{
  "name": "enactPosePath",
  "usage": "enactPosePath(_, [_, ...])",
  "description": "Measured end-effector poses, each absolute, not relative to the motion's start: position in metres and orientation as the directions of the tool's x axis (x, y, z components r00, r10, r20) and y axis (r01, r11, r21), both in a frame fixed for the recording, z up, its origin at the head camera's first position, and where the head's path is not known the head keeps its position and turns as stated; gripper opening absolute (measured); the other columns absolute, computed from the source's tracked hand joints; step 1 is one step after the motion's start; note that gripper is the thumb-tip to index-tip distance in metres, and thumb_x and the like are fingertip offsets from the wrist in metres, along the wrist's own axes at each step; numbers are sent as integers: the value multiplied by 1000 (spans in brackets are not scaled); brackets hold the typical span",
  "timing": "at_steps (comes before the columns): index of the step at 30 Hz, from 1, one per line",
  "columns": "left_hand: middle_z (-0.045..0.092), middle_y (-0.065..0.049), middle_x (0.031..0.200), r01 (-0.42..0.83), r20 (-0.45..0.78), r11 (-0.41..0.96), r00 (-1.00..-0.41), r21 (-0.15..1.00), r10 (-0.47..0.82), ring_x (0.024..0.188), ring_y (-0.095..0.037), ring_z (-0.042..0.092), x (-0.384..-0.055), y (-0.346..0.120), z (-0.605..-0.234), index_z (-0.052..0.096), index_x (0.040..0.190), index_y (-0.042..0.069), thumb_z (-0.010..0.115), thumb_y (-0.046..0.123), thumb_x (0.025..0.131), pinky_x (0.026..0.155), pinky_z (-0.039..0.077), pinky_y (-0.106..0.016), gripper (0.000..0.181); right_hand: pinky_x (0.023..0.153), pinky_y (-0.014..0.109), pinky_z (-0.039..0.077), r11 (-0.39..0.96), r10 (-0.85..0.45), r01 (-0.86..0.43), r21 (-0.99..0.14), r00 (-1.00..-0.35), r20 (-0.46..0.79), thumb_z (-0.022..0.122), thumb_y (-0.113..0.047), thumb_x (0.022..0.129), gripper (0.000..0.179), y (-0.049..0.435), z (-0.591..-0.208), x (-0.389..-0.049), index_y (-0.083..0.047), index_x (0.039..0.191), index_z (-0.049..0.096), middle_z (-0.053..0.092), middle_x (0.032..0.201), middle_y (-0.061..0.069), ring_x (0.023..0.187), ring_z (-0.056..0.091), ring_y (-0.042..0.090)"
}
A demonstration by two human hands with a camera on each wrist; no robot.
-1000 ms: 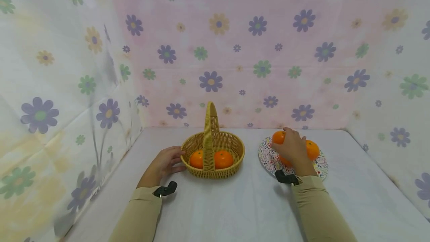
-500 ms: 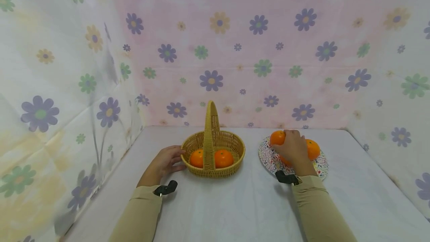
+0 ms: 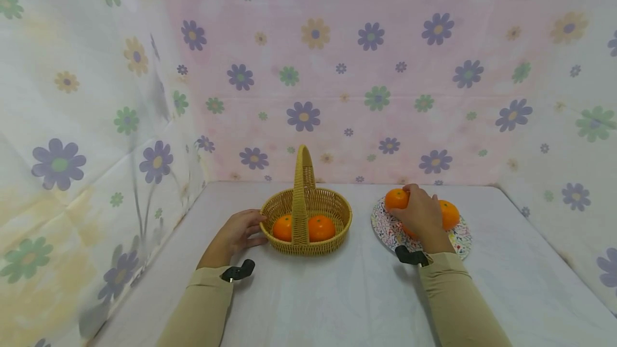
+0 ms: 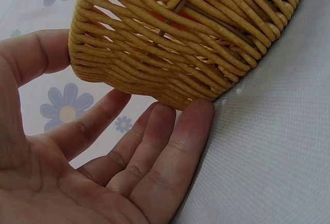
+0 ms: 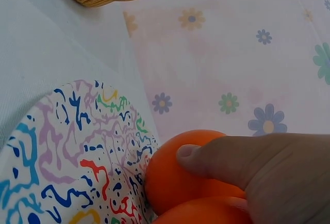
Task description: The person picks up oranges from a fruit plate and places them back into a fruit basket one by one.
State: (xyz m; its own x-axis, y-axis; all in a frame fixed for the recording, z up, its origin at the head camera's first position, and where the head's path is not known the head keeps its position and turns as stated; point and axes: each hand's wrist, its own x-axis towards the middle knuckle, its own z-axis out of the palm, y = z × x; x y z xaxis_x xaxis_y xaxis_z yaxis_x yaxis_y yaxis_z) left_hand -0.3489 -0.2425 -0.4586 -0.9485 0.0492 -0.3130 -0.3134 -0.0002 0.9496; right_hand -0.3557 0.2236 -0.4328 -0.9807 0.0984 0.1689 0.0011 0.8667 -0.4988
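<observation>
At the yellow wicker basket's left side, my left hand touches the weave with extended, spread fingers. In the left wrist view, fingertips meet the basket wall and low edge. Two oranges lie inside, one partly behind the handle. On the right, my right hand holds an orange at the far left part of a patterned plate. The right wrist view shows the thumb pressed on this orange; the other fingers are hidden. Another orange sits right of the hand, and one shows partly beneath it.
A white cloth covers the table. Flowered fabric stands as a wall behind and on both sides. Basket and plate are apart, with cloth between them. The tall basket handle arches over its middle.
The orange at my right hand has shifted slightly left, and more of it shows past the fingers. My left hand and the basket have kept their places.
</observation>
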Motion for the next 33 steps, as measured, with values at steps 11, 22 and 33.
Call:
enactPosePath(11, [64,-12,132,-317,-317,6,-948,949,39,110,-23,67,-352,-242,-460,59,138,7,66,25,97,93,61,-50,46,124,71,11,890,101,18,-455,-982,159,81,-44,85,84,223,-434,-355,1,148,46,56,137,29,132,47,48])
enactPosePath(22, [66,-11,130,-316,-316,5,-948,949,34,109,-22,67,-351,-243,-461,60,137,7,67,25,96,94,61,-50,45,121,75,7,892,79,7,-452,-987,141,83,-44,83,85,221,-432,-354,0,147,46,62,137,26,128,54,49])
enactPosePath(33, [63,-13,136,-316,-316,9,-948,949,38,116,-26,66,-351,-242,-460,59,138,7,66,25,97,95,60,-50,46,106,67,39,863,116,1,-504,-974,196,81,-48,84,84,220,-431,-355,-4,147,48,63,134,21,116,56,42])
